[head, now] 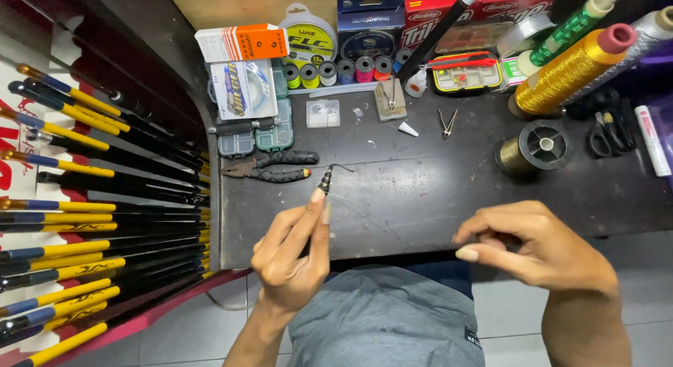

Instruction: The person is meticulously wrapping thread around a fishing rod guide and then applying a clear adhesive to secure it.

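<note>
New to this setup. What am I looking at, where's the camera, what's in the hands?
One picture, from a camera on a person's head, looking down at their own bare hands over a dark workbench. The left hand pinches a thin dark rod tip with a small wire end. The right hand has its fingers pinched together; any thread between them is too fine to see. On the bench lie pliers, small scissors, thread spools and tackle boxes. Fishing rods are racked at the left.
</note>
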